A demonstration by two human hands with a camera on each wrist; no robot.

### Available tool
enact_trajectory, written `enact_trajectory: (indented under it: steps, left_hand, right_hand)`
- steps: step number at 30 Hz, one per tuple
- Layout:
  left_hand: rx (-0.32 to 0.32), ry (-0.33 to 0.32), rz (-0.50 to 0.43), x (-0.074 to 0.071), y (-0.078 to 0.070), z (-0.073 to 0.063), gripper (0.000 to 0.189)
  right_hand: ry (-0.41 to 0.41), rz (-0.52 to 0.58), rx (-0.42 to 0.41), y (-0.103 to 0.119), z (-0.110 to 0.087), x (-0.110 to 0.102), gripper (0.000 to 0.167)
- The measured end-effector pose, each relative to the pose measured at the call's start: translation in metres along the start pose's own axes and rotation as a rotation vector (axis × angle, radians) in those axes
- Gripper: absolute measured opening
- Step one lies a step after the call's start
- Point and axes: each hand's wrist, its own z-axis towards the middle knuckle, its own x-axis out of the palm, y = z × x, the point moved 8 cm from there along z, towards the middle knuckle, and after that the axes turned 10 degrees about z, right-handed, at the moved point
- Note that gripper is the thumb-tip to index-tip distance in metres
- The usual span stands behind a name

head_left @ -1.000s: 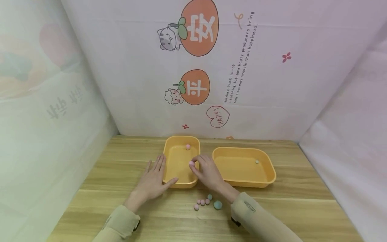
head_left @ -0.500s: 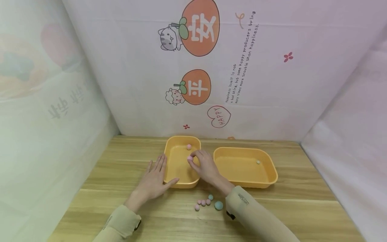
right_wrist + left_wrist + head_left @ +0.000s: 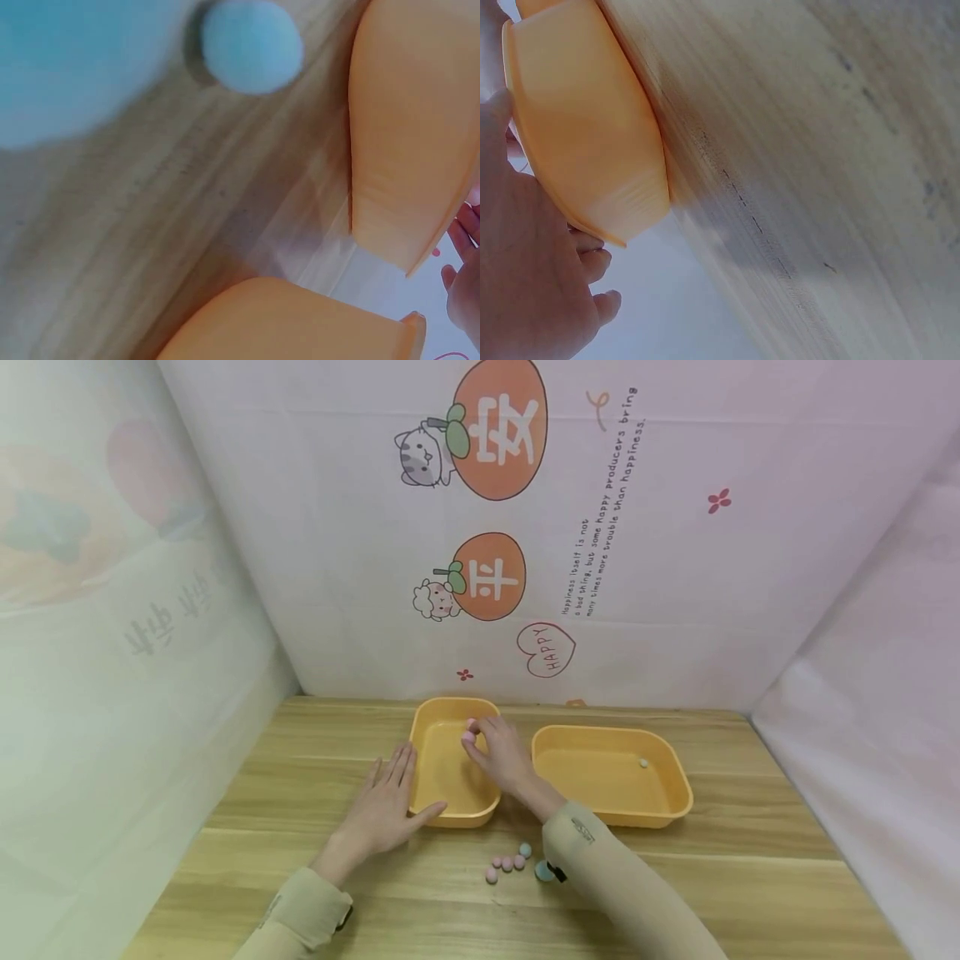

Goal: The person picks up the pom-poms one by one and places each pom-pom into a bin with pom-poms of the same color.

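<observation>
My left hand [image 3: 384,806] lies with straight fingers along the left rim and near corner of the left yellow tray [image 3: 431,814]; in the left wrist view, its fingers touch the tray's rim. Over the tray's far right part, my right hand [image 3: 504,758] pinches a pink ball [image 3: 468,738] between thumb and fingertips. Right behind it shows a second pink ball [image 3: 472,724], partly covered by the fingers. Several small pink balls [image 3: 507,864] lie on the table in front, beside a blue ball [image 3: 525,850]. A larger blue ball [image 3: 543,871] is half hidden by the right sleeve.
The right yellow tray [image 3: 600,817] stands beside the left one and holds a tiny pale ball [image 3: 643,763]. A printed cloth backdrop [image 3: 652,568] rises behind the wooden table [image 3: 420,902], and white cloth hangs at both sides.
My right hand has moved farther over the left tray with the pinched pink ball, close to the ball lying there. The right sleeve now partly covers the larger blue ball. My left hand stays put.
</observation>
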Motion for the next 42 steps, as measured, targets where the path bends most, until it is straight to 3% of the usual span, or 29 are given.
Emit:
enact_trajectory:
  steps: [8, 17, 29, 36, 42]
  left_hand:
    - [-0.006, 0.017, 0.006, 0.003, 0.002, 0.002, 0.112]
    - [-0.011, 0.022, 0.003, 0.004, 0.001, 0.002, 0.113]
    - [-0.012, 0.012, 0.000, 0.007, 0.003, 0.003, 0.113]
    - [-0.006, -0.021, -0.008, 0.002, 0.002, 0.003, 0.110]
    - [-0.008, -0.002, -0.002, 0.003, 0.002, 0.003, 0.111]
  right_hand:
    - [0.019, -0.001, 0.038, -0.009, 0.012, 0.004, 0.011]
    - [0.044, 0.066, 0.161, -0.024, 0.012, 0.009, 0.016]
    - [0.037, 0.088, 0.216, -0.027, 0.010, 0.013, 0.014]
    - [0.038, 0.111, 0.219, -0.030, 0.011, 0.013, 0.018]
    - [0.013, 0.147, 0.206, -0.027, 0.004, 0.009, 0.017]
